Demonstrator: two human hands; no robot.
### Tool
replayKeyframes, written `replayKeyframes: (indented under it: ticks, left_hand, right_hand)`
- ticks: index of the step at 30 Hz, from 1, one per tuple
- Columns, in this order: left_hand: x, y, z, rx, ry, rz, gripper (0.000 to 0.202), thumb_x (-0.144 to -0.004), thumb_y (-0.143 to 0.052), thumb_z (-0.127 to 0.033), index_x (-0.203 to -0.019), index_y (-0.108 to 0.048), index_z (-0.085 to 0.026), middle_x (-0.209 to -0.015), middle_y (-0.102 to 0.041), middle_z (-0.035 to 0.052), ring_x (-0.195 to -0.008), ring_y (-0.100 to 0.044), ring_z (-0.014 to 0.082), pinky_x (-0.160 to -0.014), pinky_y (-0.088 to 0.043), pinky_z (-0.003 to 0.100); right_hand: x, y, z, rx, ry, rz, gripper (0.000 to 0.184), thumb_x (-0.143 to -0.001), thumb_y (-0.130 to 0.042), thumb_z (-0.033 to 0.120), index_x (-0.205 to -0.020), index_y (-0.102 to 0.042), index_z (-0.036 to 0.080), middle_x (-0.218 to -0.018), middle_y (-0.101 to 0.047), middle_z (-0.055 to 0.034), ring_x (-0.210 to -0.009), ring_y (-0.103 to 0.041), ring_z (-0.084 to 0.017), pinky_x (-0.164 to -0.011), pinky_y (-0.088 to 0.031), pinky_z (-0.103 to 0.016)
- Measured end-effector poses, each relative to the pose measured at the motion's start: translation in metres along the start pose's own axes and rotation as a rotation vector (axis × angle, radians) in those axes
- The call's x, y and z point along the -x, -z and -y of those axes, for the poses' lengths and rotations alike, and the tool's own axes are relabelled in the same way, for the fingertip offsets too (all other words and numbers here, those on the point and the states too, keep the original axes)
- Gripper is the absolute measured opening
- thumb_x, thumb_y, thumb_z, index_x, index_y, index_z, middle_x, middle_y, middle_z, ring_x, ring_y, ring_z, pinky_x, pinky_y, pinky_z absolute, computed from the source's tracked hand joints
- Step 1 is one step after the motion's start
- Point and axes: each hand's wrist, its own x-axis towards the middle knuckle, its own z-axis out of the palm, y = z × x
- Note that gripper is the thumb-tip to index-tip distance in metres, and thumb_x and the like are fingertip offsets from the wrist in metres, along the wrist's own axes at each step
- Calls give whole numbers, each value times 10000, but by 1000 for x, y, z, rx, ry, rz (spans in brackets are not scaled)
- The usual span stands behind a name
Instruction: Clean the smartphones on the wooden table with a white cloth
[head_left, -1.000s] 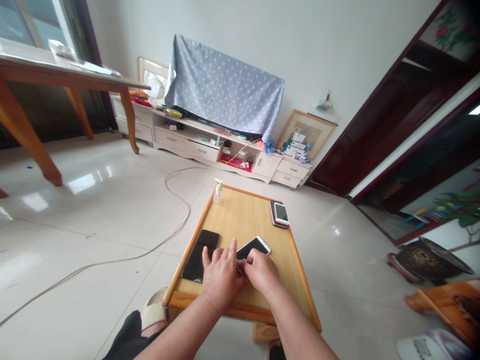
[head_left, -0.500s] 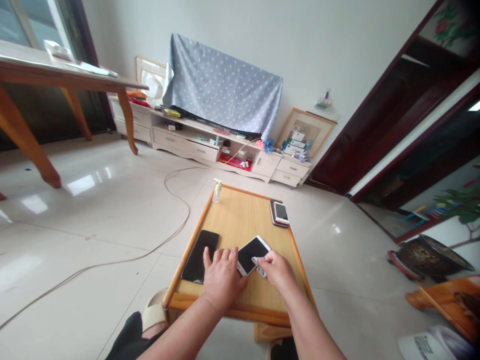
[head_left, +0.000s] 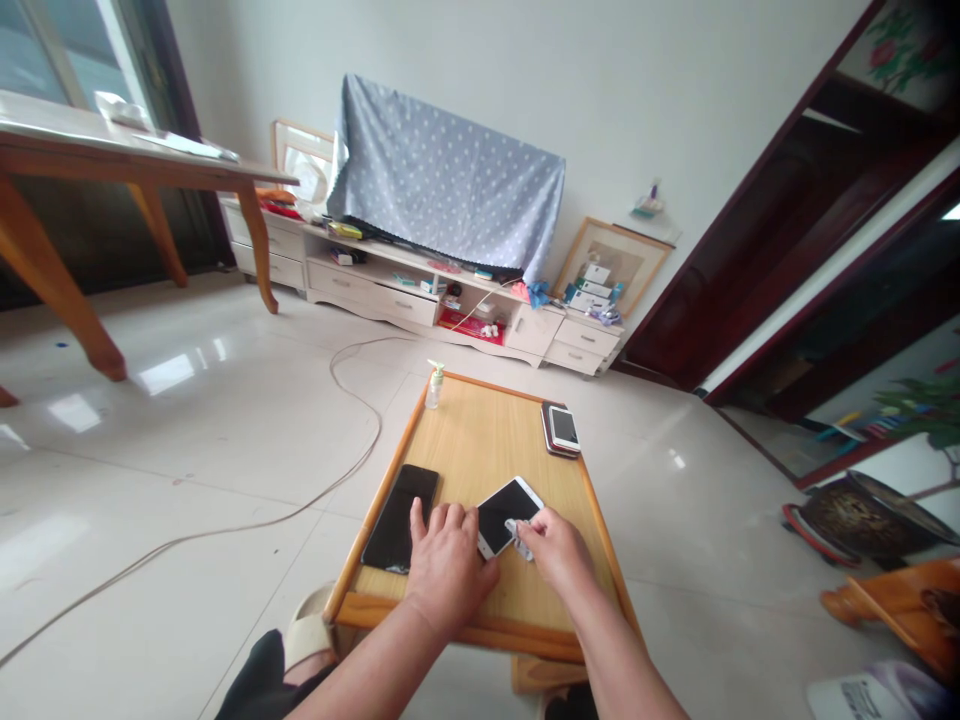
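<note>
White wipe (head_left: 519, 531) pinched in right hand (head_left: 561, 552) on phone (head_left: 502, 508).

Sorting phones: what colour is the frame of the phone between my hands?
White frame on the phone, head view.

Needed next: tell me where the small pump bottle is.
Head view: the small pump bottle stands at the far left corner of the low table, beyond the black phone.
</note>
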Motion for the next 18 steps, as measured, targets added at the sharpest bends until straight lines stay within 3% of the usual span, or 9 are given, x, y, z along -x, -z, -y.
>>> replayKeyframes:
  ticks: [5, 13, 18]
  left_hand:
    - [-1, -1, 1, -2, -7, 4, 476, -788, -625, -420, -1222, -634, -223, -1126, -644, 88, -1183, -524, 308, -1239, -17, 593]
    - [-1, -3, -1, 7, -2, -5, 496, -764, -634, -399, -1228, -638, -224, -1101, -645, 74, -1197, -516, 304, -1246, 21, 570]
    - [-1, -3, -9, -24, 0, -3, 519, -770, -634, -429, -1251, -633, -233, -1127, -647, 73, -1203, -521, 295, -1249, 35, 552]
  right_hand:
    - [0, -6, -5, 13, 24, 15, 372, -872, -577, 584, -711, -577, 249, -618, -669, 38, -572, -590, -144, -532, -314, -248]
    - [-40, 11, -17, 119, -114, -68, 446, -906, -514, 633, -688, -534, 245, -643, -664, 21, -586, -578, -158, -517, -258, -268]
    - [-27, 11, -3, 242, -54, -143, 373, -961, -497, 545, -740, -538, 248, -767, -688, -4, -656, -592, -173, -549, -242, -284]
